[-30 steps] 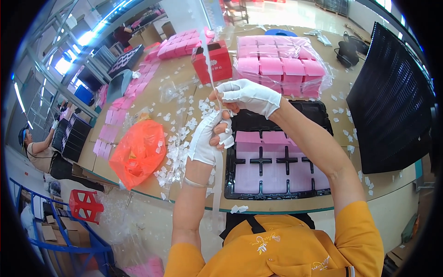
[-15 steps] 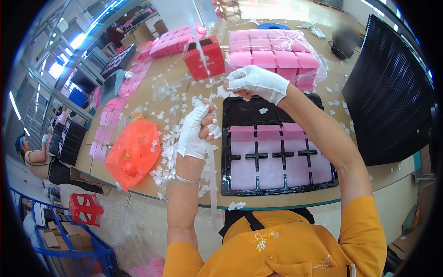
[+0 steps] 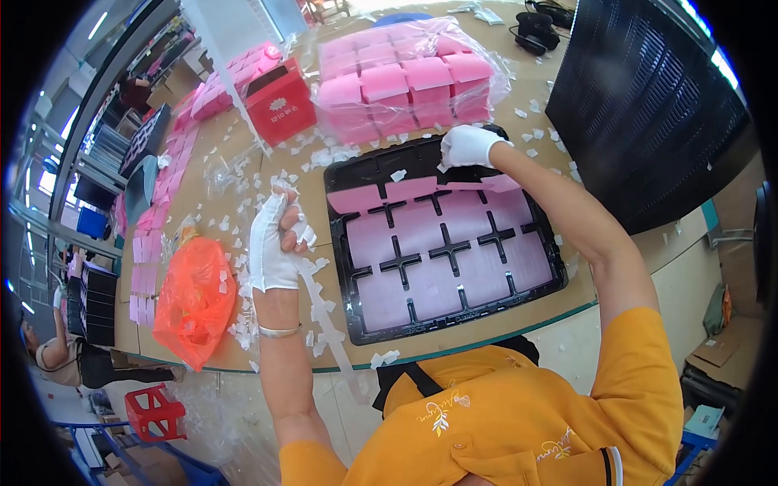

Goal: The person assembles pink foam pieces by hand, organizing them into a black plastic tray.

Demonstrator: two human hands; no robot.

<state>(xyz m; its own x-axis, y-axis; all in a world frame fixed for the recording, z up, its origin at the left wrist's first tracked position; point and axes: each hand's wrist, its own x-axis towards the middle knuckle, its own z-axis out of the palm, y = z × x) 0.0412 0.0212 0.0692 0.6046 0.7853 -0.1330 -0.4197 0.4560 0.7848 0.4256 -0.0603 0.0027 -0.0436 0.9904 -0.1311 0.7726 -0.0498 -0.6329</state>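
My left hand, in a white fingertip-less glove, is closed around a long translucent strip. The strip hangs below the hand past the table edge, with white paper scraps along it. My right hand, gloved the same way, is curled over the far side of a black moulded tray. Its fingertips are mostly hidden, and I cannot make out what they pinch. Pink-lilac sheets fill the tray's near compartments, with black cross-shaped dividers poking up between them. Along their far side, pink flaps stand upright.
Beyond the tray sits a plastic-wrapped stack of pink packs, beside a red box. An orange plastic bag lies at left. Tall stacked black trays stand at right. White scraps litter the table. A red stool is below left.
The view has swung, so the table things sit further left. My right hand has moved away from my left hand, rightward along the tray's far side. My left hand still grips the strip.
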